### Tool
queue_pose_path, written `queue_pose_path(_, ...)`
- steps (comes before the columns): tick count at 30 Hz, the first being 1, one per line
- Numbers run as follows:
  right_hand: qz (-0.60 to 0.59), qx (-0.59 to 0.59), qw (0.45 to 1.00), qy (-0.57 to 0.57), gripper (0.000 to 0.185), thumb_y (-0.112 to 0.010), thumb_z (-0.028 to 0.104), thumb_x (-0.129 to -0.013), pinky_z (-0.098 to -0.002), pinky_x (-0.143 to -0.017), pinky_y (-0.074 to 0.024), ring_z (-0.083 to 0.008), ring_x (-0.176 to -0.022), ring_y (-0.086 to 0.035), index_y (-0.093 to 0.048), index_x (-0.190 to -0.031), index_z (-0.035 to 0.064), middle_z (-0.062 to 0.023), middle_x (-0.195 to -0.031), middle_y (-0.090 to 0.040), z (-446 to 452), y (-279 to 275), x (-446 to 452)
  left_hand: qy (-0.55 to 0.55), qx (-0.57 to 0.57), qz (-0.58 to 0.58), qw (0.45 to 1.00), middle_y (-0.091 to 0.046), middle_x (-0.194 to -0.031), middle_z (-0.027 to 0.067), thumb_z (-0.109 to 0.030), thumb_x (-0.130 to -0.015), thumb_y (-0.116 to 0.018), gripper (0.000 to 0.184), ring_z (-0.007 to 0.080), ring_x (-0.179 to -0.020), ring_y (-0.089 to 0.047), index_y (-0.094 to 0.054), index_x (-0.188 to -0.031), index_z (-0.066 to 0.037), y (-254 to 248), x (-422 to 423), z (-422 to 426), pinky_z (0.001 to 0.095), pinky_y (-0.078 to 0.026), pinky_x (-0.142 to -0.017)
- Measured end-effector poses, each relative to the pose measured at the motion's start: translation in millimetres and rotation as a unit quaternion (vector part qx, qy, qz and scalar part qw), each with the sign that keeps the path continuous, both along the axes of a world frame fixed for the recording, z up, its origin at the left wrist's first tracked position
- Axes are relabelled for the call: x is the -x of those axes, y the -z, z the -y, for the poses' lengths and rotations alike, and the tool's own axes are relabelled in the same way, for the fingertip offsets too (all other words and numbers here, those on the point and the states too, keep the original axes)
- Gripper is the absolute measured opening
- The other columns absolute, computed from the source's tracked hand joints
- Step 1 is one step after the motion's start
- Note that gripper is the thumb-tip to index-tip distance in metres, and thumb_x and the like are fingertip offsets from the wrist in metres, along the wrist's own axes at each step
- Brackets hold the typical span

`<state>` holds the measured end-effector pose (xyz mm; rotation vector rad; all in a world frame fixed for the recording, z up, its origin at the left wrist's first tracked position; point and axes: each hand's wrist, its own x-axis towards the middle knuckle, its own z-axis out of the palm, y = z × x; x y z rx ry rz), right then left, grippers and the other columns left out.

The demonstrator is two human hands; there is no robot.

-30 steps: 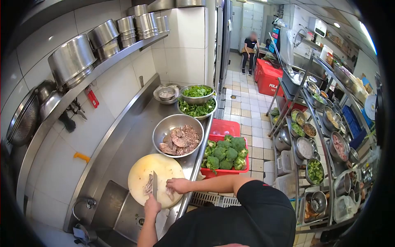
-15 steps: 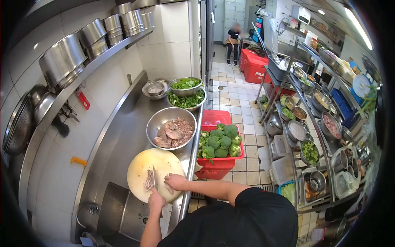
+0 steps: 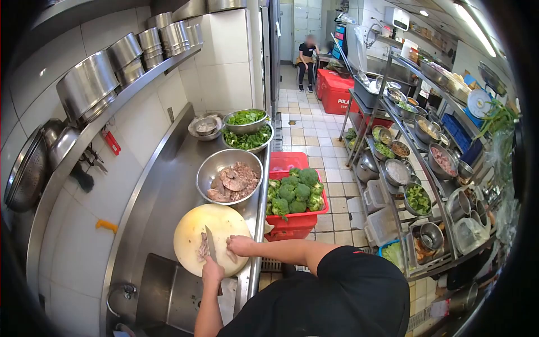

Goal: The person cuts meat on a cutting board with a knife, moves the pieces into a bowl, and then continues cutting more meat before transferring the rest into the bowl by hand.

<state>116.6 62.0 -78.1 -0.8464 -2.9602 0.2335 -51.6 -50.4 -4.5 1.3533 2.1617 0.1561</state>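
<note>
My left hand (image 3: 213,273) is closed round the handle of a knife (image 3: 211,245), whose blade stands over a round, pale cutting board (image 3: 191,231). Beside the blade lie thin strips of meat (image 3: 203,248). On the board's right side, my right hand (image 3: 240,246) has its fingers pressed together at a small piece of meat (image 3: 231,256). Just behind the board, a steel bowl (image 3: 205,173) contains large meat pieces (image 3: 233,181) and chopped meat.
Two bowls of leafy greens (image 3: 247,138) stand farther back on the steel counter (image 3: 160,194). A sink (image 3: 163,289) is near its front. Broccoli (image 3: 295,192) fills a red crate (image 3: 314,213). Racks of food bowls (image 3: 397,172) line the right; a person (image 3: 306,59) sits far back.
The view has shifted, moving the background left. The knife blade now leans more to the left, while my right hand has drawn its fingers in slightly. Both hands remain over the board.
</note>
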Motion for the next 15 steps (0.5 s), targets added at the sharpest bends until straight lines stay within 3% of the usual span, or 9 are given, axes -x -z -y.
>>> queue_pose_path(5, -0.018, 0.011, 0.999, -0.030, 0.020, -0.062, 0.018, -0.088, -0.0380, -0.090, -0.0557, -0.0285, -0.100, -0.065, -0.075, -0.098, 0.0056, -0.0103, -0.102, -0.067, -8.6, 6.6, -4.1, -0.005, -0.007, 0.002, 1.000, -0.069, -0.113, 0.0344, -0.019, -0.097, -0.054, 0.045, 0.0490, -0.108, -0.068, -0.044, -0.136, 0.000, -0.4, 2.3, 2.1, 0.0544, -0.053, -0.095)
queue_pose_path(10, -0.119, 0.046, 0.988, -0.086, 0.023, -0.067, 0.015, -0.084, -0.0384, -0.093, -0.0530, -0.0308, -0.103, -0.063, -0.069, -0.103, 0.0045, -0.0104, -0.106, -0.065, -23.7, 20.6, -16.1, 0.012, 0.017, 0.001, 1.000, -0.069, -0.110, 0.0348, -0.023, -0.102, -0.050, 0.032, 0.0494, -0.109, -0.067, -0.050, -0.126, -0.001, -10.7, -13.3, 25.2, 0.0562, -0.051, -0.096)
queue_pose_path(13, -0.120, 0.075, 0.983, -0.116, 0.040, -0.075, 0.017, -0.076, -0.0405, -0.097, -0.0502, -0.0331, -0.110, -0.058, -0.066, -0.113, 0.0050, -0.0095, -0.113, -0.062, -32.2, 13.1, -18.6, -0.002, -0.013, -0.022, 1.000, -0.070, -0.100, 0.0340, -0.021, -0.102, -0.050, 0.026, 0.0475, -0.095, -0.072, -0.051, -0.119, 0.000, -2.2, -23.7, 39.7, 0.0546, -0.056, -0.085)
queue_pose_path(15, -0.133, 0.090, 0.977, -0.138, 0.047, -0.078, 0.019, -0.074, -0.0413, -0.098, -0.0489, -0.0336, -0.112, -0.057, -0.065, -0.116, 0.0061, -0.0082, -0.115, -0.061, -35.2, 10.4, -24.0, -0.039, -0.015, 0.027, 0.999, -0.069, -0.090, 0.0310, -0.019, -0.103, -0.051, 0.023, 0.0430, -0.077, -0.072, -0.050, -0.115, 0.001, -14.9, -27.0, 38.3, 0.0518, -0.058, -0.071)
